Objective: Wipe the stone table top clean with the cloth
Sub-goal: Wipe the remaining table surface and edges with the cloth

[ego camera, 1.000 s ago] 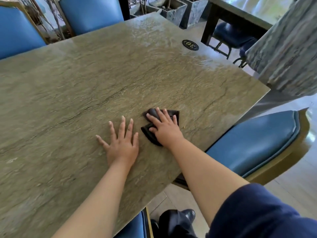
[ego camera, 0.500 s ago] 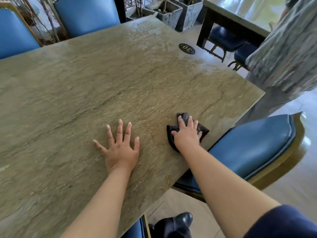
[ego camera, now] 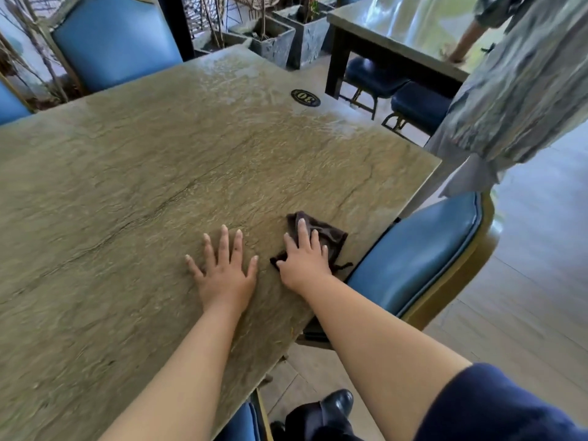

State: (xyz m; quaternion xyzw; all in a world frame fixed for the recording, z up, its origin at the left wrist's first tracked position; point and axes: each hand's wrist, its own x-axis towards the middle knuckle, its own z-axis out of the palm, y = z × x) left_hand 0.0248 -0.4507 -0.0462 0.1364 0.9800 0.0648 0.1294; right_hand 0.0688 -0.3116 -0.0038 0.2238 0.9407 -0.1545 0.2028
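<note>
The stone table top is rough and greenish-brown and fills most of the view. A dark folded cloth lies on it close to the table's right edge. My right hand presses flat on the cloth with straight fingers and covers its near half. My left hand rests flat on the bare stone just to the left of the cloth, fingers spread.
A black oval number badge sits near the far right corner. Blue padded chairs stand at the right edge and the far side. A person in a patterned dress stands at the right by another table. Stone planters stand behind.
My right hand slid the cloth rightward toward the table edge, then back a little toward my left hand. My left hand stayed flat in place.
</note>
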